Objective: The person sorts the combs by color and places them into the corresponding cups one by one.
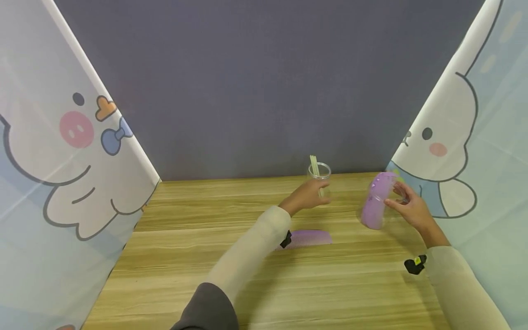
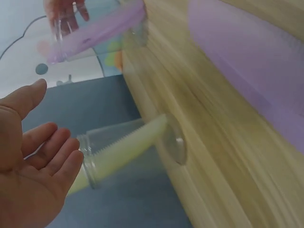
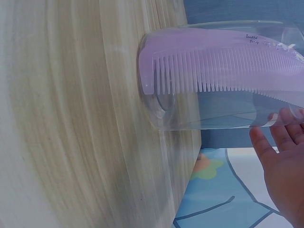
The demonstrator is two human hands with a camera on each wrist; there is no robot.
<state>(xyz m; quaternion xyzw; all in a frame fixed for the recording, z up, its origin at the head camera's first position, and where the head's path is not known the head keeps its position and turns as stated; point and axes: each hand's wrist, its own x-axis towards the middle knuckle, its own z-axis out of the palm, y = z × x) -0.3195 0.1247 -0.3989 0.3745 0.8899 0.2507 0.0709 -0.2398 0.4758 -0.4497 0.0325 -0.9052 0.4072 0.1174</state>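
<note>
My left hand is beside a clear plastic cup, which holds a pale yellow-green comb. In the left wrist view, that hand's fingers are relaxed, with the thumb spread, near the cup's rim. To the right, a second clear cup stands with its base on the table and a purple comb leaning inside it. My right hand is at this cup's upper side, thumb and fingers spread, fingertips right at the wall. Another purple comb lies on the table, partly hidden by my left forearm.
The wood-grain table ends at a dark grey panel behind the cups. Cartoon-printed curtains hang along both sides, and the right one is close to my right hand. Black wrist devices are worn on both arms.
</note>
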